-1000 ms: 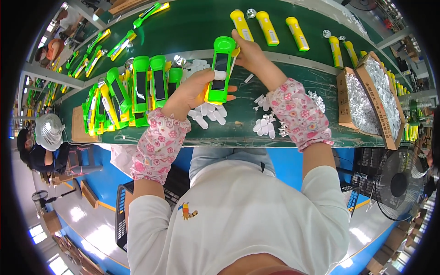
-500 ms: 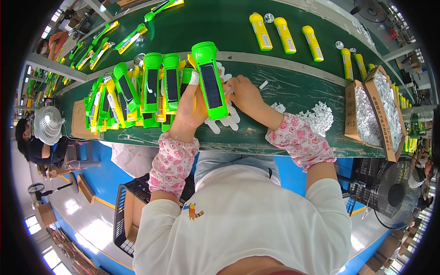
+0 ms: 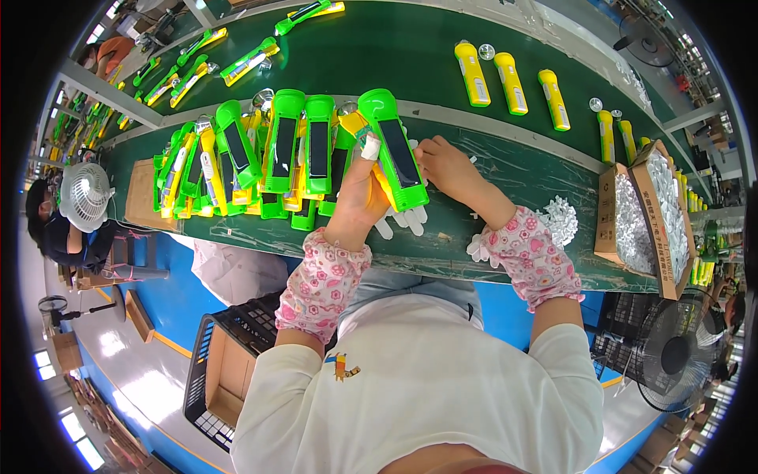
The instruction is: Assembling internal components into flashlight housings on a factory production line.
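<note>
My left hand, white tape round its thumb, grips a green-and-yellow flashlight. The flashlight stands tilted, its dark solar panel facing up and its wide head away from me. Against its right side, my right hand has its fingers pinched together. Whatever lies between those fingertips is too small and hidden to make out. Flat white strips lie on the green table beneath the flashlight. Left of my left hand, similar flashlights are piled close together.
A heap of small white parts lies to the right of my right forearm. Beyond it stands an open cardboard box of white pieces. Past a raised ledge, yellow flashlights rest on a green surface. A black fan stands at right.
The view has shifted, so the bench appears lower and farther right. The held flashlight leans more, its base pointing further right. My right hand's fingertips stay at its side.
</note>
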The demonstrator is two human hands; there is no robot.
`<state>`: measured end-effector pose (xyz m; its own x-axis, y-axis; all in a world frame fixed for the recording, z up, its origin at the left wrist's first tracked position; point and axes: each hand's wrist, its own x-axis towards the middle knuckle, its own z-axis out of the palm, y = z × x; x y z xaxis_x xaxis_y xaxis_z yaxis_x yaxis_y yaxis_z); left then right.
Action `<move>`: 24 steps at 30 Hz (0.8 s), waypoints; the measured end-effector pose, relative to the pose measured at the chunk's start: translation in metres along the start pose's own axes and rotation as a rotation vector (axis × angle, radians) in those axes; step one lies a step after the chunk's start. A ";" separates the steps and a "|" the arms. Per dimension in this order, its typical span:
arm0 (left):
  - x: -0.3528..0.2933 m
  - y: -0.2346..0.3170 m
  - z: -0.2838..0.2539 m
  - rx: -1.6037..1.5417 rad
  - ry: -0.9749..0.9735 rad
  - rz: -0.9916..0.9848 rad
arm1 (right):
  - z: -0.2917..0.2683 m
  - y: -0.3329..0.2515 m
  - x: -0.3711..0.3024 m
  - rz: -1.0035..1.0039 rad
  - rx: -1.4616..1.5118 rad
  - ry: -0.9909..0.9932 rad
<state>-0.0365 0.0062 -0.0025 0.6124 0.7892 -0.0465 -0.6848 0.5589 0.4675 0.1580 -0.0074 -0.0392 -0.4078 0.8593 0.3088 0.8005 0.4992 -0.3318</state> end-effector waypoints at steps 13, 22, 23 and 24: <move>0.005 -0.015 0.028 -0.032 -0.148 -0.016 | -0.105 -0.030 0.000 0.119 0.729 0.377; 0.007 -0.029 0.033 0.066 -0.280 -0.092 | -0.159 -0.050 0.006 0.137 0.709 0.156; 0.005 -0.028 0.035 0.110 -0.295 -0.104 | -0.169 -0.051 0.009 0.112 0.610 0.007; 0.004 -0.027 0.036 0.154 -0.312 -0.116 | -0.176 -0.052 0.011 0.086 0.508 -0.140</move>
<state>-0.0012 -0.0145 0.0164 0.7897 0.5941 0.1533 -0.5510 0.5767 0.6032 0.1892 -0.0433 0.1387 -0.4324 0.8889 0.1515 0.5344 0.3880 -0.7509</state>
